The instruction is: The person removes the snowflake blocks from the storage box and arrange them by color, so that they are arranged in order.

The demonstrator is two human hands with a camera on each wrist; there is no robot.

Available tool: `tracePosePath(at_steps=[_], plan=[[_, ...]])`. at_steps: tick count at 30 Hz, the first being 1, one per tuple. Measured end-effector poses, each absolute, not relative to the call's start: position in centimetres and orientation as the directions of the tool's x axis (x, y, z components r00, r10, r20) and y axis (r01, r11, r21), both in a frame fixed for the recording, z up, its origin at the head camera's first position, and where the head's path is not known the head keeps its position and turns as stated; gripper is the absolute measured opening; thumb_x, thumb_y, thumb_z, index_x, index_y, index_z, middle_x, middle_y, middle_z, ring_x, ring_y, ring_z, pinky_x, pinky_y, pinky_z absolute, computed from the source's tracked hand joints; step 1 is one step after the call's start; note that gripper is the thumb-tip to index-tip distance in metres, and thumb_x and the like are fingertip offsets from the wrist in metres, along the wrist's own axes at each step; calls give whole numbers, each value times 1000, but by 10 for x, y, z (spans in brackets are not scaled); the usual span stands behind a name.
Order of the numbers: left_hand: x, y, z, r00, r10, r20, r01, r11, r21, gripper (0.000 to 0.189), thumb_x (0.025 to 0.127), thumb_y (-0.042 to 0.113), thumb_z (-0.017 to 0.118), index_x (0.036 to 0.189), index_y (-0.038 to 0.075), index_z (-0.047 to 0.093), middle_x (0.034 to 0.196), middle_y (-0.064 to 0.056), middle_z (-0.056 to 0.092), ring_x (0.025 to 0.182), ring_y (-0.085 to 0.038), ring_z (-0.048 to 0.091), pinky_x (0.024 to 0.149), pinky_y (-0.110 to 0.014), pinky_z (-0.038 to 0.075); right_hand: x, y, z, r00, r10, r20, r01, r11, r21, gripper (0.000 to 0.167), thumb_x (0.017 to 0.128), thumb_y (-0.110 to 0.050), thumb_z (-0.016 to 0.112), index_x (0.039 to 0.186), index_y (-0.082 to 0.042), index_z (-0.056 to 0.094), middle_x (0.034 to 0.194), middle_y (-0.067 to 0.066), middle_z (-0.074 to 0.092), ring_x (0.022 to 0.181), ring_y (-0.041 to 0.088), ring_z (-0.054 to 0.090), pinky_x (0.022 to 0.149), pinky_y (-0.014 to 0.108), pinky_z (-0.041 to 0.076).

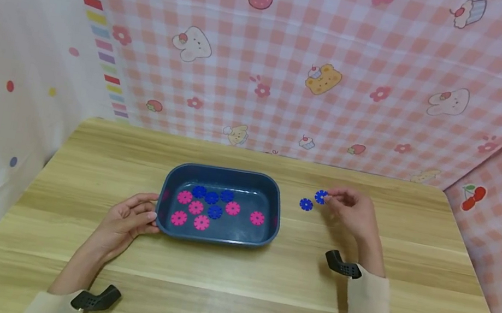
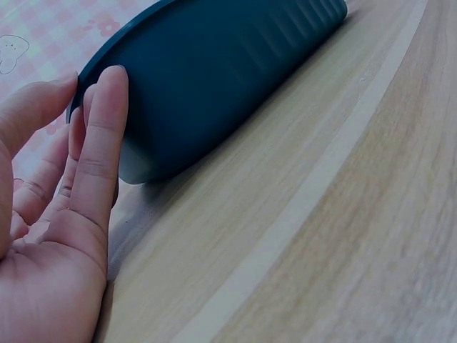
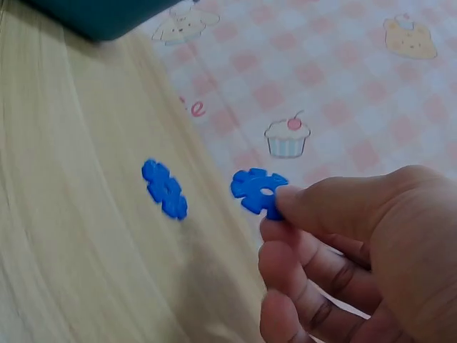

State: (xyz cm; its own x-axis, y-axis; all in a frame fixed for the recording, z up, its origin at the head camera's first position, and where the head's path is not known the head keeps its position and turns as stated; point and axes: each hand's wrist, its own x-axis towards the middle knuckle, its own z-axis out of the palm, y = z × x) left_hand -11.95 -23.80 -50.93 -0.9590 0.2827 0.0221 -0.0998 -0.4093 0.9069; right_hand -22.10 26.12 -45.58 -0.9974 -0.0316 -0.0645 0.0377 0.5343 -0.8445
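Note:
My right hand (image 1: 352,213) pinches a blue snowflake building disc (image 3: 250,187) between thumb and index finger, above the table to the right of the basin. Another blue disc (image 1: 306,204) is just left of it, over the wood. My left hand (image 1: 130,218) grips the left end of a dark blue plastic basin (image 1: 217,238), thumb at its rim and fingers against the outer wall, as the left wrist view shows. Inside the basin lie several pink discs (image 1: 201,222) and several blue discs (image 1: 215,212), mostly toward its left half.
The basin stands on a wood-grain table (image 1: 227,296). Behind it hangs a pink checked cloth (image 1: 258,113) with cartoon prints; a white cloth (image 1: 2,126) hangs at the left. A black wrist mount (image 1: 343,266) sits on the right sleeve, another mount (image 1: 97,300) on the left.

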Motion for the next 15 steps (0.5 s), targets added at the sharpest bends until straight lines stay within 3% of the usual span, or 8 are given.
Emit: tracePosePath(at_steps=[7,15], plan=[[-118,-238,-509,-957,288,24,-103,-418,902,38,102,-10,50,132,12,59,103,-1,69,87,-11,73,79,-27,66,-220,267,-465,-991,-12,-131,93,636,-766,15,98,-14,67,108,-3,72,97,13,73,80,18,61,63,22,53],[-120,-238,-510,-957,287,34,-97,-428,899,38,102,-10,49,131,12,60,103,0,69,86,-11,72,80,-27,66,-224,263,-473,-991,58,-118,124,711,-692,16,99,-18,65,105,-4,72,96,11,70,81,20,59,64,23,51]])
